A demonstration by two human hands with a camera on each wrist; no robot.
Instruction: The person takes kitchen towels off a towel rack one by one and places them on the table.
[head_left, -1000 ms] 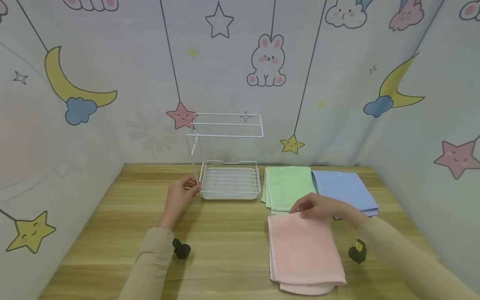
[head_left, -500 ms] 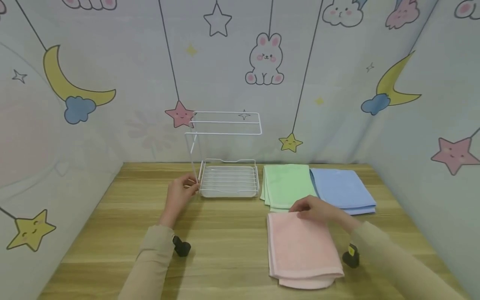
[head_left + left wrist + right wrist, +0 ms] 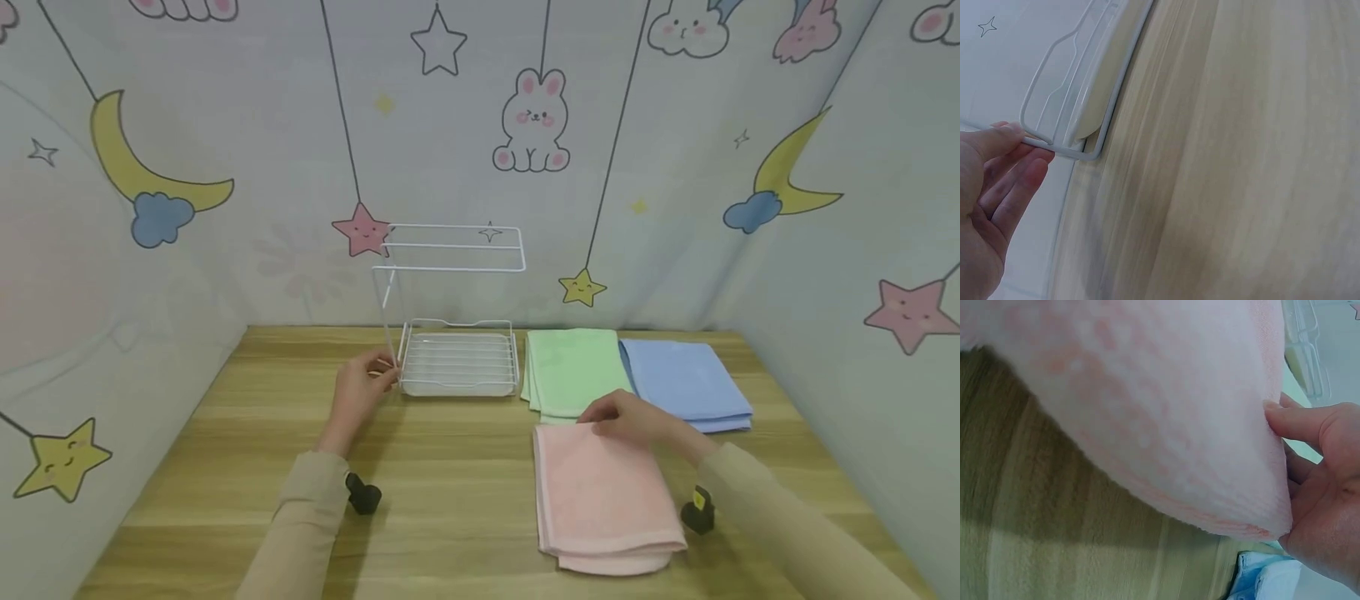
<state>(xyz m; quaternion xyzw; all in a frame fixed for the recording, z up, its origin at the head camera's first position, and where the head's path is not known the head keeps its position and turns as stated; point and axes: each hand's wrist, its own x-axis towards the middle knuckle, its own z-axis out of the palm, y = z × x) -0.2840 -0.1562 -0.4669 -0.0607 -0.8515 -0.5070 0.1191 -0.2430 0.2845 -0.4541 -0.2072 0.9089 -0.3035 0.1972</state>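
Observation:
In the head view, my left hand (image 3: 356, 396) pinches the lower left side of a white wire rack (image 3: 450, 269). The left wrist view shows my thumb and fingers (image 3: 1030, 175) on the rack's bottom wire (image 3: 1075, 153). On the right, my right hand (image 3: 633, 414) holds the far edge of a folded pink towel (image 3: 607, 500). Up close in the right wrist view, the thumb lies over the pink cloth (image 3: 1166, 412) with the fingers behind it, and the cloth hangs above the tabletop. Part of the green towel (image 3: 573, 371) is covered by the right hand and pink towel.
A folded blue towel (image 3: 686, 379) lies to the right of the green one. The rack's base holds a pale tray (image 3: 459, 390). All stand on a wood-grain table (image 3: 450, 500), with a printed curtain (image 3: 450, 142) at the back and sides.
My right wrist has shifted slightly left, and the pink towel's near edge sits a little farther from me. The left hand and the rack keep their places.

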